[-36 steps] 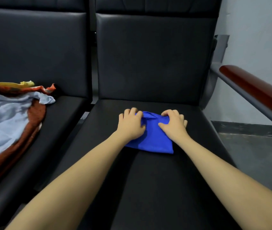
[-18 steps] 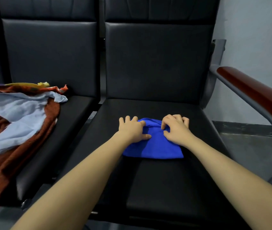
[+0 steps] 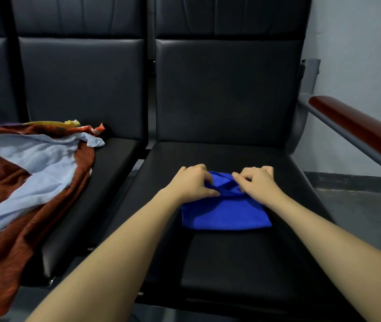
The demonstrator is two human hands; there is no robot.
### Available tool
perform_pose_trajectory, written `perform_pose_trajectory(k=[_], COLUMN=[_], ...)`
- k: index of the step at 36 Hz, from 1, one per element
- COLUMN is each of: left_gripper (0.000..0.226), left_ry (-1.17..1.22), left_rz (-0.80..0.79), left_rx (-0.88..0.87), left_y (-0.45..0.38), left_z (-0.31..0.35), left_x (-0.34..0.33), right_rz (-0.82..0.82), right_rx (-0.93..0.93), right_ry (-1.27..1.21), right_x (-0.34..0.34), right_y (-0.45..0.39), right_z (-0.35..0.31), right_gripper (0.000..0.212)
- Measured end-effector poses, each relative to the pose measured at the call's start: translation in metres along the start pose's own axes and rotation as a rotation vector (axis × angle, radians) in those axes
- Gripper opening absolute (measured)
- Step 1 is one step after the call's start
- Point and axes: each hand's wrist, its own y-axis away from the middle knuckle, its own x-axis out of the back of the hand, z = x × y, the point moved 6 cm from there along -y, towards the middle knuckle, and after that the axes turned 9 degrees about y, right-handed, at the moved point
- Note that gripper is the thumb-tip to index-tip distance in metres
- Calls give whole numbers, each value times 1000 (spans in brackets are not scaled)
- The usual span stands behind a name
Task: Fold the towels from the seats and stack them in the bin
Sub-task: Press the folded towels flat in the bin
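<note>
A folded blue towel [image 3: 225, 214] lies on the black seat [image 3: 231, 263] in front of me. My left hand [image 3: 193, 182] pinches the towel's far left edge with curled fingers. My right hand [image 3: 258, 183] grips the far right edge the same way. The cloth bunches into a ridge between the two hands. On the neighbouring seat to the left lies a loose heap of towels: a light blue one [image 3: 34, 163] over a rust-red one [image 3: 22, 228], with a yellow edge [image 3: 52, 123] behind. No bin is in view.
A wooden armrest [image 3: 359, 131] on a grey metal frame borders the seat on the right. Beyond it are a white wall and grey floor [image 3: 359, 205]. Black backrests [image 3: 226, 89] rise behind both seats.
Both hands went from pressing flat on the blue towel to curling and pinching its far edge. The view has drawn back and shifted, so more of the left seat's towel heap shows.
</note>
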Motion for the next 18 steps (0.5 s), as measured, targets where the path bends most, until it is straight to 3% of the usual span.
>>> perform_pose_trajectory(k=[3, 6, 10, 18], left_gripper=[63, 60, 26, 58], left_ry=[57, 49, -66, -58], left_rz=[5, 50, 58, -97], left_rx=[89, 156, 157, 180], left_y=[5, 7, 6, 1], left_z=[1, 0, -6, -17], left_x=[-2, -1, -1, -10], right_rz=[31, 90, 15, -241], right_rx=[-83, -95, -44, -83], right_ry=[-32, 3, 186, 164], right_x=[1, 7, 4, -13], right_y=[0, -1, -3, -5], right_z=[3, -1, -7, 1], right_gripper=[37, 13, 14, 38])
